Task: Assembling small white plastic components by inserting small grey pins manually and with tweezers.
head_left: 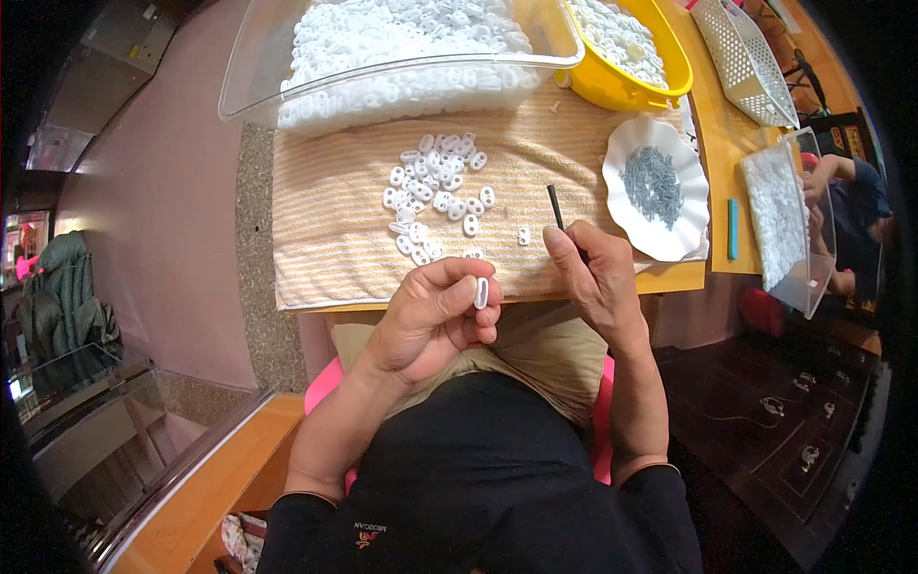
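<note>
Between the thumb and fingers of my left hand [421, 316] is a small white oval plastic piece [482, 293], turned edge-on with a slot showing. My right hand [602, 282] grips a thin black stick-like tool [554, 203], pointing up and away; its lower end is hidden in the fist. Both hands are at the near edge of a striped towel [335, 210]. Beyond my left hand lies a loose pile of white two-hole oval pieces [440, 172], with a single piece [523, 236] apart near my right hand. A white scalloped dish [672, 247] holds many tiny grey pieces [652, 187].
At the back stand a large clear bin [253, 94] and a yellow basin [636, 94], both full of white pieces. To the right are a perforated white basket [741, 57], a teal stick [732, 230] and another filled clear box [818, 292]. A person [851, 206] sits beyond it.
</note>
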`<state>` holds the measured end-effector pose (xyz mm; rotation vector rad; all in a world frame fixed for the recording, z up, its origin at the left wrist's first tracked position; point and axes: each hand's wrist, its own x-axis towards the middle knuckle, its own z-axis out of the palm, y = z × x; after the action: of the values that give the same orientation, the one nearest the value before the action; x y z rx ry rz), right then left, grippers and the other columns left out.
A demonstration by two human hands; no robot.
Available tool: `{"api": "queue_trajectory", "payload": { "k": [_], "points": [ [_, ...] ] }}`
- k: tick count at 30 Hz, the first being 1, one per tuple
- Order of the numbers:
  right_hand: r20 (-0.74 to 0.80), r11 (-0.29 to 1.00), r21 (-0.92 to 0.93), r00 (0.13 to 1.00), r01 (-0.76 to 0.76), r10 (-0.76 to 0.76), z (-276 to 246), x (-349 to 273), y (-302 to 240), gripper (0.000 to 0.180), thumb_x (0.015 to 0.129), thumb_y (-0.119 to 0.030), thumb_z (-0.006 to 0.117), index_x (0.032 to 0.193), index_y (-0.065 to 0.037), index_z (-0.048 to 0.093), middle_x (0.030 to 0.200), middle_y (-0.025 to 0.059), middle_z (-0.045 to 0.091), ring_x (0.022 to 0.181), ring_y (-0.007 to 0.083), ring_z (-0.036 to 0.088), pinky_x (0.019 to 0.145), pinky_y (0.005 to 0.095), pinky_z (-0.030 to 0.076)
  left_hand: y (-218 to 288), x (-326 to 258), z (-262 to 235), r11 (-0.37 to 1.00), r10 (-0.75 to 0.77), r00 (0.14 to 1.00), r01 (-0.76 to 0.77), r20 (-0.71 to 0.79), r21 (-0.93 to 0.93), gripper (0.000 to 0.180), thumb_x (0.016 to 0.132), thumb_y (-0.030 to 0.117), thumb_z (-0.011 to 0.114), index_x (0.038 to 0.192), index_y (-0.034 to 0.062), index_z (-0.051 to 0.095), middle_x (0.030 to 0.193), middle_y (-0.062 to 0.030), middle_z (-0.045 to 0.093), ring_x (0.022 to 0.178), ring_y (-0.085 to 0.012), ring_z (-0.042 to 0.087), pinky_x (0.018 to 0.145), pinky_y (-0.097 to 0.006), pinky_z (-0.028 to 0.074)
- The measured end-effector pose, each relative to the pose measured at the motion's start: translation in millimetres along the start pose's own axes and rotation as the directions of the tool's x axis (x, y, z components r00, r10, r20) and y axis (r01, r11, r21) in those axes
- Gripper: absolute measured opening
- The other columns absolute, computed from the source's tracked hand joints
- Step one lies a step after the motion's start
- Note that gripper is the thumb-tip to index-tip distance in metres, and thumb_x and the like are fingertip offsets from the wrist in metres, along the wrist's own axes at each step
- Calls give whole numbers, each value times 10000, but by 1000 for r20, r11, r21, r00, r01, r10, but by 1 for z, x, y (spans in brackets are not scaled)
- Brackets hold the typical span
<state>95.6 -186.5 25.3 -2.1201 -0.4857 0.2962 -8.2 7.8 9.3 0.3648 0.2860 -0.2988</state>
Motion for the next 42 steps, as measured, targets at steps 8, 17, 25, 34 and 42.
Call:
{"api": "queue_trajectory", "payload": {
  "k": [8,17,25,34,42],
  "points": [
    [-145,960,-270,983,67,-109,-2,7,2,212,893,-186,607,780,-6,612,653,188,562,574,351,561,529,413,415,-1,-22,25,999,11,963,0,269,-42,165,899,45,597,1047,-22,623,938,-169,645,780,-210,646,678,-346,567],
    [-120,654,-751,958,85,-262,-23,51,4,165,893,-215,566,880,-59,618,770,139,630,687,341,618,615,432,478,5,-30,40,988,76,959,-110,272,112,154,866,-11,620,1016,-44,634,937,-180,653,792,-213,653,700,-334,563],
    [-117,474,-880,981,-30,-155,-23,87,7,121,856,-144,502,825,-50,572,745,196,648,713,384,645,637,481,498,6,-10,17,961,152,988,-141,-29,236,188,896,46,612,1070,-24,623,957,-121,675,813,-145,651,732,-287,568],
    [-81,429,-903,984,-4,-162,-22,76,8,52,779,-58,558,816,-37,588,761,180,664,713,345,675,619,430,537,7,1,0,925,271,955,-224,-120,306,198,892,49,620,1083,-5,620,970,-105,674,817,-133,644,740,-272,556],
    [-82,467,-884,973,29,-216,-20,88,17,53,754,-57,570,791,-38,603,845,169,647,762,334,665,644,421,536,4,4,-3,930,263,954,-211,-143,300,199,889,68,630,1077,4,617,972,-98,673,806,-126,641,741,-258,549]
  ]
}}
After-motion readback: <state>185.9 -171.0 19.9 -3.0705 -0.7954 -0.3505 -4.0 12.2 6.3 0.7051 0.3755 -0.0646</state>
